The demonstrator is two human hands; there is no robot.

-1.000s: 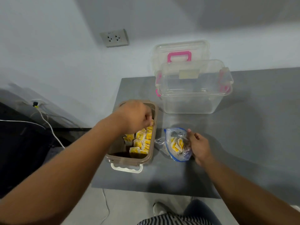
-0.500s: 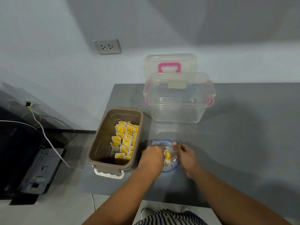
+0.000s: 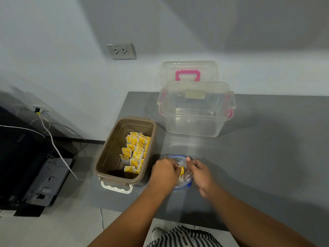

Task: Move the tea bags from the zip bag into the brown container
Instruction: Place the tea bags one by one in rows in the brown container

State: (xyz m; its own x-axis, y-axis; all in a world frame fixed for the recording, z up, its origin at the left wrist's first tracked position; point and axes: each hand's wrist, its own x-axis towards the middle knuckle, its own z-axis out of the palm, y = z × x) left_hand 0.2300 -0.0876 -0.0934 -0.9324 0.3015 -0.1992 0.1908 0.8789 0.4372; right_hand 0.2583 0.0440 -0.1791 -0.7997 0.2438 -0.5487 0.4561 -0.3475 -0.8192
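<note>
The brown container stands open at the table's left edge, with several yellow tea bags packed along its right side. Just right of it lies the clear zip bag with a blue rim. My left hand reaches into the bag's mouth and pinches a yellow tea bag. My right hand grips the bag's right edge with curled fingers. The bag's contents are mostly hidden by my hands.
A clear plastic box with pink latches stands behind the bag, its lid with a pink handle leaning on the wall. The grey table stretches to the right. A black device and white cable lie on the floor at left.
My left hand left the brown container, moved right to the zip bag and took hold of a tea bag. My right hand stayed on the bag. The camera tilted down.
</note>
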